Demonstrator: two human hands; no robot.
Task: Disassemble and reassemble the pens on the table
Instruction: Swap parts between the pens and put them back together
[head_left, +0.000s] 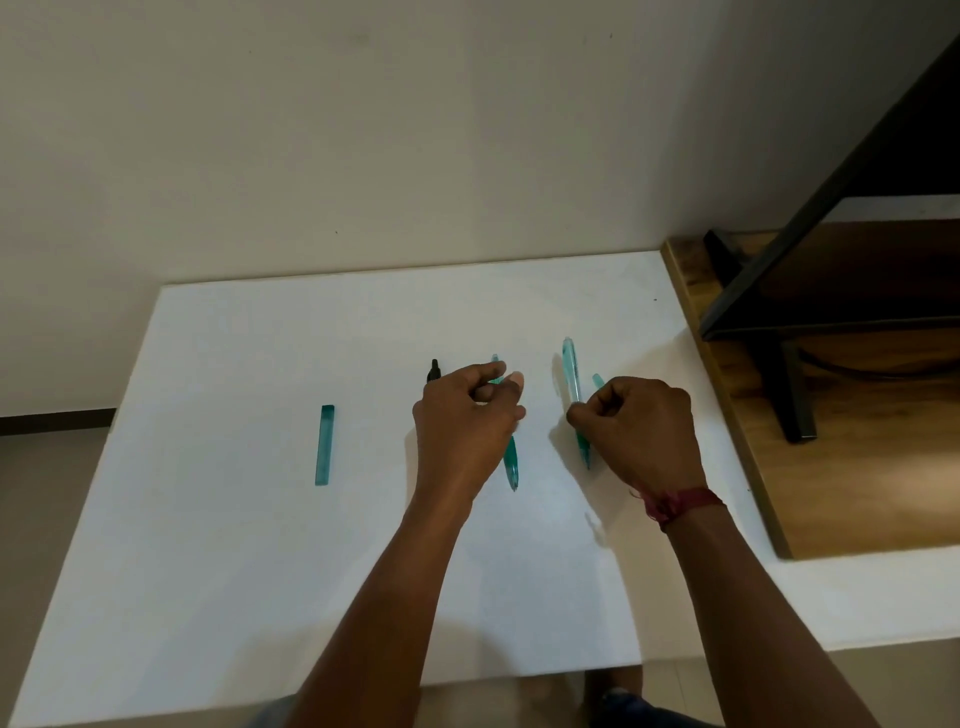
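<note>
**penfan22:** what are the hands up to?

**deskcam_guy:** Both arms reach in over the white table (218, 519), hands side by side but not touching. The left hand (467, 421) is curled, thumb and forefinger pinching the upper part of a teal pen (511, 462). The right hand (641, 431), with a red thread band (680, 504) on the wrist, grips a second teal pen (573, 374) around its lower half.

**penfan22:** other bits?

**deskcam_guy:** A flat teal piece (324, 445) lies well off to the left. A black pen end (434, 370) pokes out behind the left hand. There's a small teal bit (597, 381) by the right knuckles, can't tell what it is.
</note>
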